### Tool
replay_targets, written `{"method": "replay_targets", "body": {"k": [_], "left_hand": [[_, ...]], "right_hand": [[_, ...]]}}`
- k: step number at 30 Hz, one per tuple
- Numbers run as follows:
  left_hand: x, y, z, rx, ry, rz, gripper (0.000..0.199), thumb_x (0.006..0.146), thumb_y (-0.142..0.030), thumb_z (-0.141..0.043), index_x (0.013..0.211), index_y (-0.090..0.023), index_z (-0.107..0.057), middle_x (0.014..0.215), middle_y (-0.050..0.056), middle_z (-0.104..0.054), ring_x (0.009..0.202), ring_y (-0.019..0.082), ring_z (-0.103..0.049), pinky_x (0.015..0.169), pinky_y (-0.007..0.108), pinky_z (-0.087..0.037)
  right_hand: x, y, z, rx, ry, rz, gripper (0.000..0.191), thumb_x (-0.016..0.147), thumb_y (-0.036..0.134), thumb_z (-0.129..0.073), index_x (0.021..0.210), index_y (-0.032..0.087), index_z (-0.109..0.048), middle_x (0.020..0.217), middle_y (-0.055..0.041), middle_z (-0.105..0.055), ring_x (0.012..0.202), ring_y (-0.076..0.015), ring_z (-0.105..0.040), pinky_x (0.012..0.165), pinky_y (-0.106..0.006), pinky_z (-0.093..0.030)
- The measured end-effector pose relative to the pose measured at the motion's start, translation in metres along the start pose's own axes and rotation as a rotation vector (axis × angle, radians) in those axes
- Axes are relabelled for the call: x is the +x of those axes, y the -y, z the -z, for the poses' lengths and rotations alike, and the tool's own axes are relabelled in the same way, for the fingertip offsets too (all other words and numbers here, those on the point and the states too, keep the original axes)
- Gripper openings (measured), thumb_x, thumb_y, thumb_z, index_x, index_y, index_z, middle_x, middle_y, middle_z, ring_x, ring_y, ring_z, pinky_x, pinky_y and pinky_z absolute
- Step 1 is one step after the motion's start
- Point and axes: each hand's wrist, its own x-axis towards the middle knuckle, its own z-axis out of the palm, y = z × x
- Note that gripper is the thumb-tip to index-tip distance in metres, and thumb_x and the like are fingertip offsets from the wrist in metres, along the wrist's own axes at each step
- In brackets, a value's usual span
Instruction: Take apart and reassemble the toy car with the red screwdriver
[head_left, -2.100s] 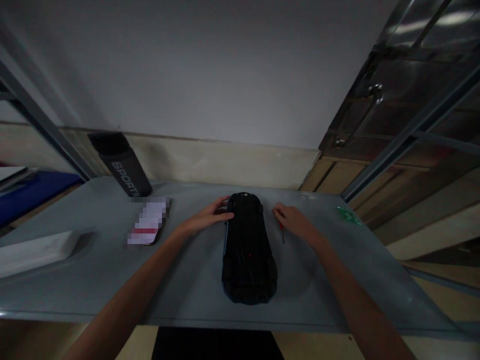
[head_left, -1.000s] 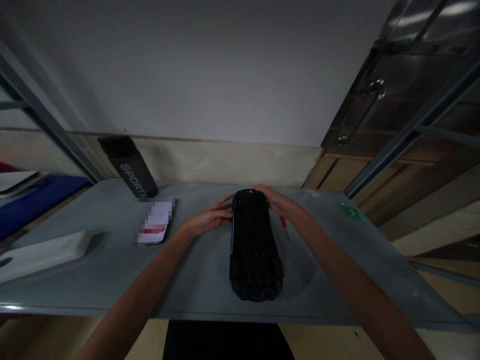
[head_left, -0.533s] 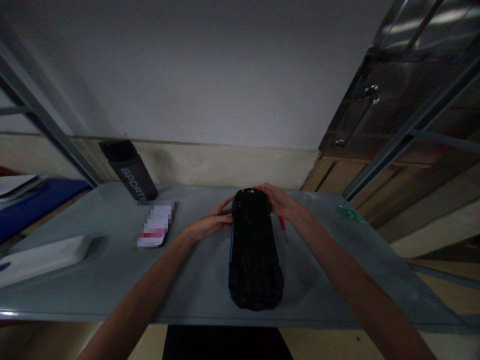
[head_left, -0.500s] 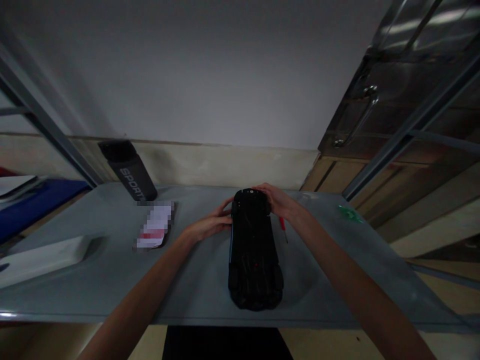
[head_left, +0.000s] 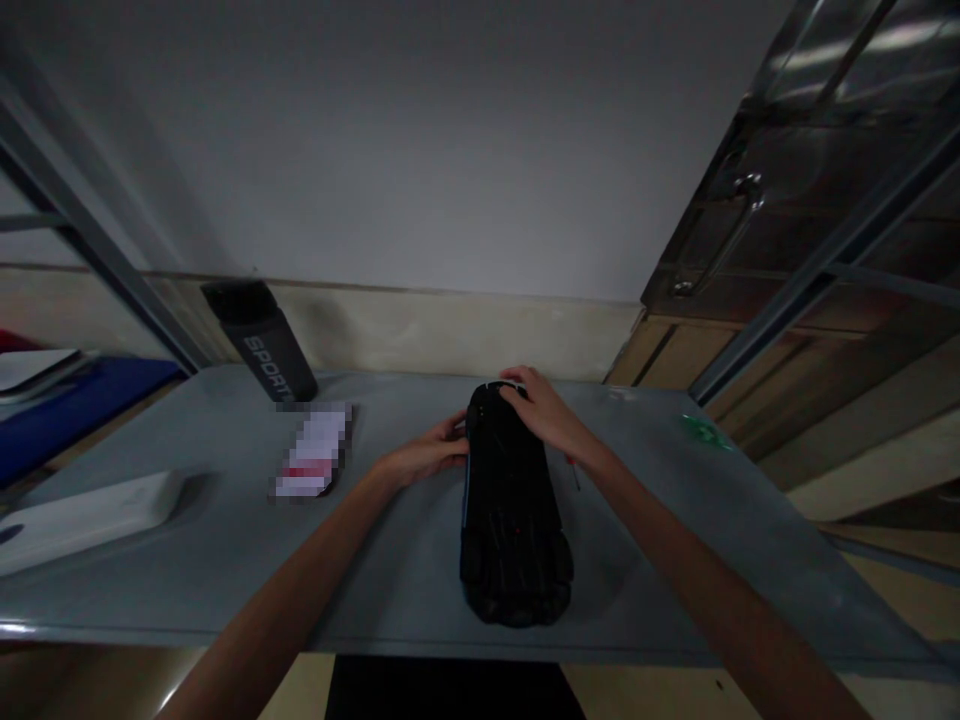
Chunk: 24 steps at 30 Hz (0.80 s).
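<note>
While an upturned black toy car [head_left: 514, 520] lies on the grey table [head_left: 401, 580], the left hand [head_left: 422, 455] touches its left side, fingers apart; whether the right hand [head_left: 545, 407] clamps its far end, I cannot tell.

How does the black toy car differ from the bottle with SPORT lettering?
The toy car lies underside up; the bottle stands. The left hand and right hand are at the toy car; neither is near the bottle. Both are dark and on the grey table.
</note>
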Motion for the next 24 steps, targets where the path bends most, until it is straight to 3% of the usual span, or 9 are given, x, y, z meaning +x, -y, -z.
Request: {"method": "replay_targets", "body": {"k": [4, 7, 10, 14, 20, 24], "left_hand": [[-0.001, 0.004, 0.003, 0.044, -0.013, -0.025, 0.087, 0.075, -0.030, -0.093, 0.153, -0.026, -0.055, 0.140, 0.011, -0.067, 0.123, 0.027, -0.065, 0.106, 0.040, -0.049], [-0.003, 0.004, 0.002, 0.065, -0.017, -0.036, 0.072, 0.081, -0.031, -0.088, 0.147, -0.024, -0.060, 0.142, 0.010, -0.066, 0.134, 0.030, -0.059, 0.112, 0.043, -0.046], [-0.005, 0.002, 0.000, 0.072, -0.011, -0.028, 0.061, 0.086, -0.030, -0.082, 0.144, -0.025, -0.063, 0.140, 0.008, -0.068, 0.137, 0.030, -0.058, 0.115, 0.044, -0.043], [-0.005, -0.002, -0.002, 0.091, -0.004, -0.007, 0.062, 0.083, -0.028, -0.083, 0.142, -0.028, -0.063, 0.141, 0.007, -0.068, 0.133, 0.027, -0.060, 0.112, 0.043, -0.046], [-0.006, -0.006, -0.007, 0.095, -0.004, 0.001, 0.086, 0.078, -0.024, -0.086, 0.156, -0.026, -0.051, 0.138, 0.009, -0.069, 0.124, 0.026, -0.064, 0.106, 0.040, -0.049], [-0.006, -0.008, -0.010, 0.093, -0.003, 0.015, 0.089, 0.077, -0.025, -0.087, 0.157, -0.027, -0.050, 0.142, 0.009, -0.067, 0.124, 0.027, -0.063, 0.099, 0.036, -0.050]], "right_hand": [[-0.053, 0.031, -0.027, -0.372, 0.053, 0.324, 0.043, 0.099, 0.032, -0.062, 0.140, 0.019, -0.059, 0.156, -0.0172, -0.053, 0.154, -0.0327, -0.039, 0.129, -0.055, -0.030], [-0.085, 0.043, -0.044, -0.509, 0.128, 0.384, 0.067, 0.093, 0.036, -0.071, 0.153, 0.012, -0.051, 0.170, -0.0210, -0.039, 0.164, -0.0370, -0.021, 0.134, -0.058, -0.023], [-0.095, 0.043, -0.049, -0.555, 0.183, 0.373, 0.078, 0.089, 0.027, -0.071, 0.160, 0.009, -0.044, 0.175, -0.0218, -0.031, 0.166, -0.0388, -0.018, 0.135, -0.059, -0.020], [-0.093, 0.039, -0.042, -0.565, 0.138, 0.339, 0.079, 0.086, 0.017, -0.064, 0.161, 0.010, -0.042, 0.174, -0.0222, -0.033, 0.165, -0.0382, -0.020, 0.133, -0.063, -0.023], [-0.096, 0.047, -0.023, -0.533, 0.078, 0.345, 0.080, 0.084, 0.021, -0.066, 0.160, 0.016, -0.042, 0.172, -0.0203, -0.036, 0.163, -0.0376, -0.026, 0.130, -0.063, -0.031], [-0.099, 0.061, 0.007, -0.504, 0.002, 0.330, 0.072, 0.089, 0.028, -0.064, 0.158, 0.023, -0.044, 0.159, -0.0172, -0.051, 0.150, -0.0361, -0.046, 0.123, -0.060, -0.042]]}}
